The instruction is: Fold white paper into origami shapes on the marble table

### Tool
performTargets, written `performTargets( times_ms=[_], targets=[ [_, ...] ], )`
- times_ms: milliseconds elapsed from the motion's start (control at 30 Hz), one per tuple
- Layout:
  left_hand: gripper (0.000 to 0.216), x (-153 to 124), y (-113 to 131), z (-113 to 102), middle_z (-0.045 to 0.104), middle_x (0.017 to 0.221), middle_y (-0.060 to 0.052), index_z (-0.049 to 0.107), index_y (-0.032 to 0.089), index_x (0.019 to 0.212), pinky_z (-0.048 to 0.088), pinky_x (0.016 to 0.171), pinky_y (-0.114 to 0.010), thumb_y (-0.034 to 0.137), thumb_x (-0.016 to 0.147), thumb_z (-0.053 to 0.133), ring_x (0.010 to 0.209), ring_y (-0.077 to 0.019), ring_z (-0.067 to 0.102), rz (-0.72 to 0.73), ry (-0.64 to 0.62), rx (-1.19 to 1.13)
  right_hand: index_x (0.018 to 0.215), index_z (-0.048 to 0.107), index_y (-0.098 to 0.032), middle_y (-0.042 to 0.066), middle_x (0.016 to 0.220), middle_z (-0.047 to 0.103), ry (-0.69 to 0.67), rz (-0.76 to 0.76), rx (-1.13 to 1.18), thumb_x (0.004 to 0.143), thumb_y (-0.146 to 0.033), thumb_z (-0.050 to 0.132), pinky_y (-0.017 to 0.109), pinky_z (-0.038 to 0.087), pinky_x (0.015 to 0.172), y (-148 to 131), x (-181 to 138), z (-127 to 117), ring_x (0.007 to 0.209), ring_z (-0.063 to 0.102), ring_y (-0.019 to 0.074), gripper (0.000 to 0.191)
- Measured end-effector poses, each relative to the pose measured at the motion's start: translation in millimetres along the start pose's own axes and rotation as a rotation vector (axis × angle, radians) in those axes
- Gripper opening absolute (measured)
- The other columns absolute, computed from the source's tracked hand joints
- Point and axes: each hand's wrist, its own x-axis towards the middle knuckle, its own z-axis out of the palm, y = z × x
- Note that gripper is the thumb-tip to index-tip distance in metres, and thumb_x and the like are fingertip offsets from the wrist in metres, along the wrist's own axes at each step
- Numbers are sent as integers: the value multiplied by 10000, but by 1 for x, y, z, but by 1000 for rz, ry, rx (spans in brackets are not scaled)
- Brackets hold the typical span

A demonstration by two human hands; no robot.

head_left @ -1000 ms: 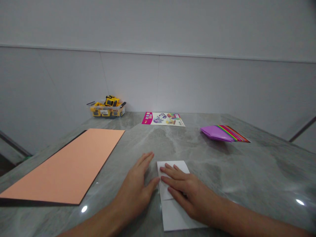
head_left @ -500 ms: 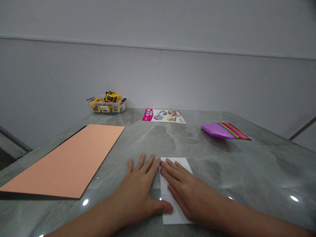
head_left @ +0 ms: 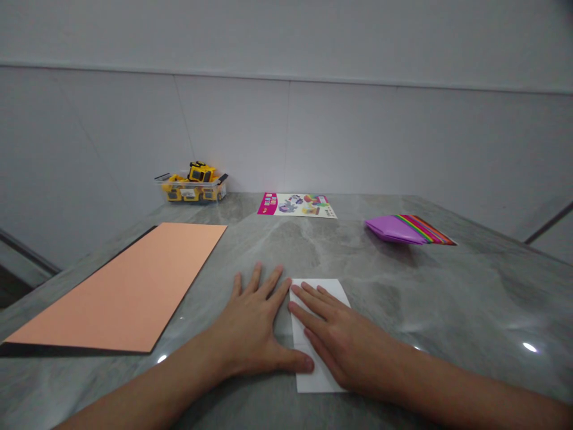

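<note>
A white folded sheet of paper lies on the grey marbled table in front of me, its long side running away from me. My left hand is spread flat beside its left edge, with the thumb resting on the paper and the index fingertip at the far left corner. Across the sheet lies my right hand, fingers stretched out and pressed flat, the fingertips near the left edge. The hand and wrist hide much of the paper's right side.
At left lies a large peach sheet over something dark. A clear box of yellow toy vehicles stands by the wall. A printed card lies at the back, and a purple package with rainbow stripes sits at right.
The whole view has shifted slightly, so the paper and hands appear a little higher. Both hands keep nearly the same place on the paper.
</note>
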Motion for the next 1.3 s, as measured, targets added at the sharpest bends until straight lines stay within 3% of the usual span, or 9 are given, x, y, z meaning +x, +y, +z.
performTargets(
  times_ms=[567,633,733,833,967,1067,1167,1233,1300],
  targets=[
    [1152,2,-2,1,30,1539,-141,140,197,1464,-26,1014,-696,835,565,474,1365,-438,-89,15,31,-8,1344,430,-89,181,1458,319,71,-2,55,886,-128,397,448,279,1110,0,-3,1,1373,228,274,461],
    [980,3,-4,1,46,1537,-142,180,204,1461,-7,1025,-682,776,698,406,1376,-410,-65,8,37,-21,1350,427,-113,160,1471,304,84,8,84,893,-132,390,430,281,1114,0,-5,1,1375,231,256,459],
    [585,7,-8,3,166,1536,-99,316,262,1424,29,1042,-662,538,921,203,1398,-350,28,-33,86,-86,1380,387,-131,140,1485,282,93,18,110,900,-134,380,410,272,1122,0,-6,0,1377,227,235,481],
    [463,12,-10,4,286,1507,-73,440,281,1349,42,1051,-649,366,955,212,1400,-314,114,-74,146,-160,1394,366,-135,134,1489,273,96,13,106,895,-132,387,410,261,1126,-1,-5,0,1382,211,234,500],
    [342,16,-13,2,370,1468,-72,572,241,1167,11,1058,-639,288,910,352,1398,-305,151,-120,182,-298,1385,385,-133,138,1485,278,80,-30,118,895,-134,392,426,255,1126,-3,-5,-3,1381,211,242,490],
    [227,17,-14,0,476,1388,-110,604,189,993,38,1087,-593,289,875,437,1377,-307,228,-130,238,-505,1388,379,-120,145,1491,258,71,-70,83,897,-134,391,431,231,1132,-5,-7,-5,1386,188,244,491],
    [244,14,-5,0,651,1131,-151,582,144,1006,315,1026,-513,316,874,471,1149,-292,541,-108,261,-989,1403,349,-117,141,1504,216,121,-86,33,891,-115,392,454,220,1132,-6,-8,-3,1395,137,254,514],
    [325,10,5,2,693,998,-141,546,124,1131,453,899,-446,318,875,492,942,-255,650,-118,202,-1398,1408,336,-101,144,1509,193,179,-69,6,883,-93,385,473,221,1127,-5,-8,-1,1398,105,265,527],
    [393,5,17,4,703,948,-142,520,116,1212,512,781,-395,287,858,542,820,-237,683,-156,41,-1678,1403,338,-74,157,1508,184,226,-25,-17,884,-87,372,483,227,1123,-3,-6,1,1399,90,273,520]
  ],
)
